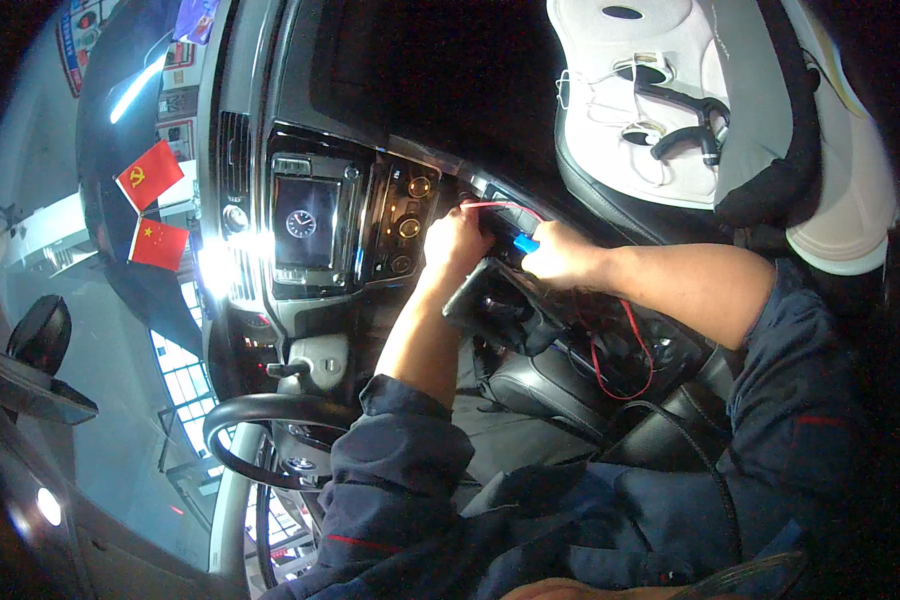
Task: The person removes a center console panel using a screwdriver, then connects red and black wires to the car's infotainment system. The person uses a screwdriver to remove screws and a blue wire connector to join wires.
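Observation:
Both my hands are at the centre console, below the row of round knobs. My left hand [457, 238] is closed, its fingertips pinching near one end of a thin red wire [510, 206]. My right hand [562, 255] is closed around a small bright blue piece [525, 243]; its exact kind cannot be made out. The wire arcs between the two hands, and a red loop [652, 368] hangs past my right wrist. Just below my hands a dark rectangular piece [500, 300] stands tilted over the console. The fingertips of my left hand are partly hidden.
The dashboard has a screen [305, 222] and a panel of round knobs [408, 228]. A steering wheel [280, 425] is at lower left. A white-covered seat [620, 110] with black straps [685, 125] is at upper right. Two small red flags [155, 210] stand by the windscreen.

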{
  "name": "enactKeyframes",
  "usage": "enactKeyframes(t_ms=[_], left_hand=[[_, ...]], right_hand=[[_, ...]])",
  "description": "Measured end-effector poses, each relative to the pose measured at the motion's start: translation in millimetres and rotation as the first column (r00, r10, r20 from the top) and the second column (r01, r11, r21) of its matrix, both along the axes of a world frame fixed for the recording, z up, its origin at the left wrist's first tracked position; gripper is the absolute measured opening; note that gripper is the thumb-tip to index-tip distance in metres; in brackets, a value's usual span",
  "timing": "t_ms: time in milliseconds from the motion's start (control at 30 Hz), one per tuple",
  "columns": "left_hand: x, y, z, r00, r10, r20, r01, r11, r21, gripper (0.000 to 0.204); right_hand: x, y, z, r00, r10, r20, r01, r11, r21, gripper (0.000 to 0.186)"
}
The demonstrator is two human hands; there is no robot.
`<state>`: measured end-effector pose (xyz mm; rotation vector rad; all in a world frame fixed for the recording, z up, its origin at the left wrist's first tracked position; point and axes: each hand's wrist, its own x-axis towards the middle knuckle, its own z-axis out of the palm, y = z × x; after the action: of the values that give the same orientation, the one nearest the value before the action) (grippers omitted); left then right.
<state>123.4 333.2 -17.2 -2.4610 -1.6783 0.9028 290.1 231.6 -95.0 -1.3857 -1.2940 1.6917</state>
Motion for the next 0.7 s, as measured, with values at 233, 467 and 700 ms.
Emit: enactKeyframes(t_ms=[233, 467, 700], left_hand=[[-4.9, 3.2, -4.5, 0.999, -0.041, 0.031, 0.040, 0.999, 0.010, 0.056], [-0.5, 3.4, 1.2, 1.000, -0.011, 0.010, 0.012, 0.999, -0.040, 0.052], [3.3, 1.0, 5.6, 0.998, 0.034, 0.047, -0.031, 0.998, -0.051, 0.048]], right_hand=[[5.8, -1.7, 6.7, 0.999, 0.005, -0.051, -0.010, 0.996, -0.088, 0.032], [8.8, -7.0, 11.8, 0.982, -0.088, -0.168, 0.078, 0.995, -0.066, 0.015], [10.6, -3.3, 7.1, 0.988, -0.033, -0.151, 0.022, 0.997, -0.074, 0.017]])
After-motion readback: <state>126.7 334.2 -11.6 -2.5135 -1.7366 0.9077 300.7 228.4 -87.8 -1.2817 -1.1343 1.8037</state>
